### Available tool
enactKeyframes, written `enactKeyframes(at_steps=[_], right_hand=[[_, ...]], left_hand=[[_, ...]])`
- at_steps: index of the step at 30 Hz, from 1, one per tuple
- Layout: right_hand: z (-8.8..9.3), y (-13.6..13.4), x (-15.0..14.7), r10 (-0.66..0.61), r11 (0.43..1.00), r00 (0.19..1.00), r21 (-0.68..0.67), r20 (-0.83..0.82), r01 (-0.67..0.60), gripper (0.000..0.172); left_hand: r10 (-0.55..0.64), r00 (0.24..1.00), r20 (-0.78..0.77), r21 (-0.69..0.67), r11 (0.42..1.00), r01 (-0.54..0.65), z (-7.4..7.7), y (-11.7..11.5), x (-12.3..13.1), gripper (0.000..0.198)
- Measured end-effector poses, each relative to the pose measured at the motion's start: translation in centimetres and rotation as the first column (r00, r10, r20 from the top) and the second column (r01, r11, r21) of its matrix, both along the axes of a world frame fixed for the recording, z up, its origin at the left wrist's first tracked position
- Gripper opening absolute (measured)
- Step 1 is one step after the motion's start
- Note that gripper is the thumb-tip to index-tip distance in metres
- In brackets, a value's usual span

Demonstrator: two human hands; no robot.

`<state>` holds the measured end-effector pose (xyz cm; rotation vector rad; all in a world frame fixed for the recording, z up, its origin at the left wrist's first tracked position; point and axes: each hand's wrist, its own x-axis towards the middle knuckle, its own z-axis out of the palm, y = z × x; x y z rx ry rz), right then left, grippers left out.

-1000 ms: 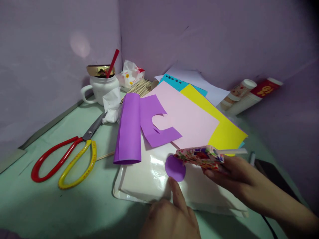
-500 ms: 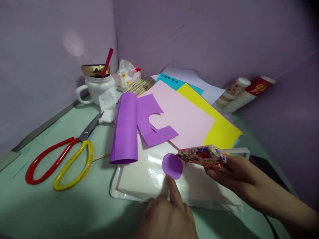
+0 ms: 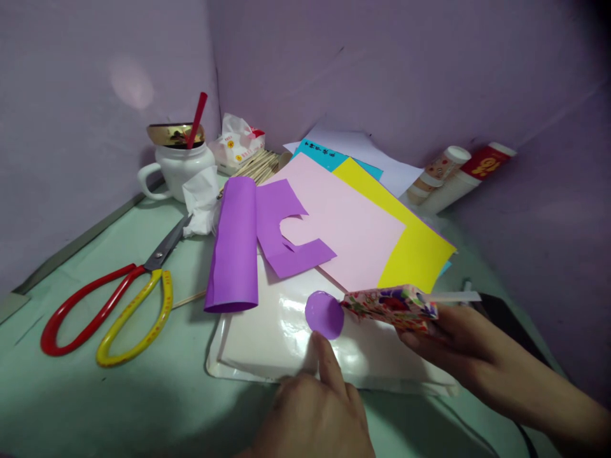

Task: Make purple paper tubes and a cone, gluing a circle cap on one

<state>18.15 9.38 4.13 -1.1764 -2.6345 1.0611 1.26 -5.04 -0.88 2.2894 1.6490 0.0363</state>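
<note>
Left hand (image 3: pixel 319 407): index finger extended, tip at the near rim of the purple disc (image 3: pixel 324 315); whether the curled fingers hold anything, cannot tell. Right hand (image 3: pixel 461 337) grips a floral-patterned object (image 3: pixel 391 306), its tip at the disc's right rim (contact uncertain). Disc lies flat on the glossy white pad (image 3: pixel 260 343), toward the counter's (image 3: pixel 95 401) near edge. Scissors (image 3: pixel 159 256) lie toward the left edge; white mug (image 3: pixel 174 168) stands near the back corner.
</note>
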Motion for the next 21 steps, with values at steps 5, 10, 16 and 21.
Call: enactKeyframes(at_steps=[5,10,16,21], right_hand=[[-0.1,-0.3,0.6,-0.032,0.991,0.999,-0.132,0.019,0.034,0.040],[0.1,-1.1,0.7,-0.018,0.993,1.000,-0.114,0.020,0.020,0.038],[0.3,-1.7,0.8,-0.001,0.992,1.000,-0.129,0.019,0.003,0.037],[0.3,-2.1,0.7,0.026,0.987,0.999,-0.159,0.041,-0.020,0.039]], left_hand=[[-0.006,0.999,-0.034,-0.157,0.988,0.000,0.3,0.8,0.8,0.037],[0.004,0.996,-0.086,-0.275,0.961,-0.027,1.9,1.9,1.1,0.037],[0.029,0.997,-0.074,-0.154,0.987,-0.040,2.0,1.0,0.5,0.035],[0.046,0.998,-0.038,0.081,0.996,-0.043,0.2,0.3,0.6,0.037]])
